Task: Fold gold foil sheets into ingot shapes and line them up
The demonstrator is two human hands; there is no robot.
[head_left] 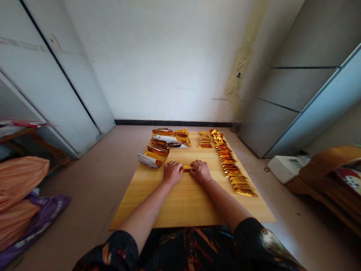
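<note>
Both hands (173, 173) (201, 172) on gold foil (187, 168), inside table (186, 209) edges

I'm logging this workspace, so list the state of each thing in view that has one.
Left hand: closed on one end of the gold strip
Right hand: closed on its other end
Gold strip: narrow, held at both ends
Long row of gold pieces: folded, closely lined up
Short row of gold pieces: likewise folded and lined up
Gold sheets: curled, loosely piled
Purple bag: crumpled
Wall tape: wrinkled
</note>
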